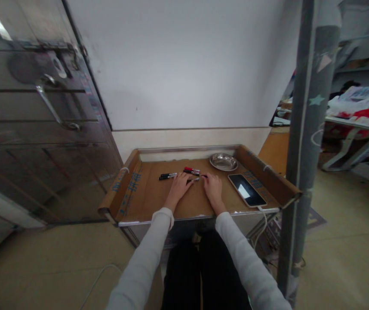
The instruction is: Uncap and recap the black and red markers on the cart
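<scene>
Both my hands rest on a cardboard-lined tray table (146,198). My left hand (179,184) and my right hand (213,185) lie side by side, fingers curled, and both touch a pen or marker (193,180) lying between them. Whether each hand grips it is too small to tell. A black marker (167,176) lies just beyond my left hand. A red-and-black marker (192,170) lies beyond the gap between my hands.
A small steel dish (223,162) sits at the tray's back right. A phone (247,190) with a lit screen lies at the right, its cable hanging off the front edge. A metal door (39,120) stands left, a grey post (303,142) right.
</scene>
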`<state>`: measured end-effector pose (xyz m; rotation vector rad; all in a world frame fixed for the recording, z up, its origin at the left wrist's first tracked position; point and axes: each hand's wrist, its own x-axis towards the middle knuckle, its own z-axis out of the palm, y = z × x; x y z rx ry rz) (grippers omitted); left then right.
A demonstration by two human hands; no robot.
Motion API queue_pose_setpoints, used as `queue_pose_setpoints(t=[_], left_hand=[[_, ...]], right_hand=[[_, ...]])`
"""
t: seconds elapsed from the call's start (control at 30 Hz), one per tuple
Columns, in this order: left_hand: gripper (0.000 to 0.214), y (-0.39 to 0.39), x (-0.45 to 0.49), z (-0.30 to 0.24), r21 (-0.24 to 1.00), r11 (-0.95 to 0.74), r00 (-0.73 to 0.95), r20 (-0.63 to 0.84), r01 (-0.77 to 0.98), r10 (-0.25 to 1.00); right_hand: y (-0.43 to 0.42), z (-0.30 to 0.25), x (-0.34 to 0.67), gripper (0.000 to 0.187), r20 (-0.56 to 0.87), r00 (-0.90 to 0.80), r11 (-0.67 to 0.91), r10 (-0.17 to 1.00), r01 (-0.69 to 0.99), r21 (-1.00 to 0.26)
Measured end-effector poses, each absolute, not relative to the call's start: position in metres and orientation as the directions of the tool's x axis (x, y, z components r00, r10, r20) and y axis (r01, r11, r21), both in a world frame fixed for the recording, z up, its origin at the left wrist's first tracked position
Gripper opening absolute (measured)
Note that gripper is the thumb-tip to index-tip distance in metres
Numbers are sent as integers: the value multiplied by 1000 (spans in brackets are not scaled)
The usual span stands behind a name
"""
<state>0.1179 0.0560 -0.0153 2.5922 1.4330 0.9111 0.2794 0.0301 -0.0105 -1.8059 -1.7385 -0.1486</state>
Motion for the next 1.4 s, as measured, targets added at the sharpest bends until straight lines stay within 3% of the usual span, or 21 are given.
queue_pose_setpoints(t=[0.23,0.47,0.57,0.7,0.8,0.97,1.1,1.27,1.4], left_hand=[[20,56,117,-16,328,-595,406,490,734,771],[20,51,117,-10,375,-608,372,535,700,759],[19,50,116,-9,404,-641,378,559,653,738],[19,47,113,-9,452,-644,355,570,618,741],[20,37,105,-8,432,-584,288,576,688,765],[18,21,87,-9,352,-230,-31,601,907,798],[20,28,82,-17,356,-12,-180,502,934,846],[29,43,88,-24,414,-38,-197,510,909,838],[25,42,95,-22,351,-111,-108,550,930,828]], right_hand=[[23,-5,274,26,452,101,12,887,971,-240],[23,-5,274,28,468,118,20,876,960,-280],[25,-5,274,31,479,21,135,877,947,-290],[25,-5,272,51,504,-227,438,834,828,-351],[25,-4,270,63,542,-301,550,785,741,-384],[31,-6,270,42,523,-163,373,836,869,-326],[36,-8,270,32,477,-81,208,875,953,-219],[37,-12,268,32,476,-60,156,877,974,-163],[37,-12,267,28,471,-67,150,880,979,-140]])
